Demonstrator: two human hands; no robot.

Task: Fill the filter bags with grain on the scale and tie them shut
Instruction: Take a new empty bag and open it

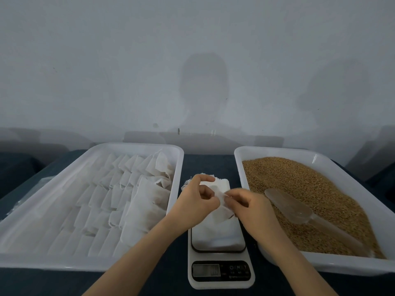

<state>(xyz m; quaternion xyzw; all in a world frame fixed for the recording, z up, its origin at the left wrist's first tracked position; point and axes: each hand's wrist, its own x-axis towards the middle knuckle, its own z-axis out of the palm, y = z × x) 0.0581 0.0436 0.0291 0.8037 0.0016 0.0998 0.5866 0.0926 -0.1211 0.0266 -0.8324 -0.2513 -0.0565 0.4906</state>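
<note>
Work surface seen from above and behind the hands. A table covered in dark blue cloth [208,162] stands against a pale, bare grey wall [106,60], on which the soft shadow [203,86] of a head and shoulders falls. At centre, near the front edge, lies a white scale [220,284] with a dark display panel facing the viewer. Above its weighing platform the left hand [196,199] and right hand [250,207] meet, each pinching the top of one white filter bag [222,212] between thumb and curled fingers; the bag hangs just over the platform, and whether it touches cannot be told. A small heap of loose bags [222,181] lies at the scale's far end. Left of the scale, a white tray [136,146] holds many white bags in overlapping rows [102,199]. Right of it, a second white tray [277,151] is filled with brown grain [299,182], on which a translucent scoop [288,207] rests, handle toward the viewer.
</note>
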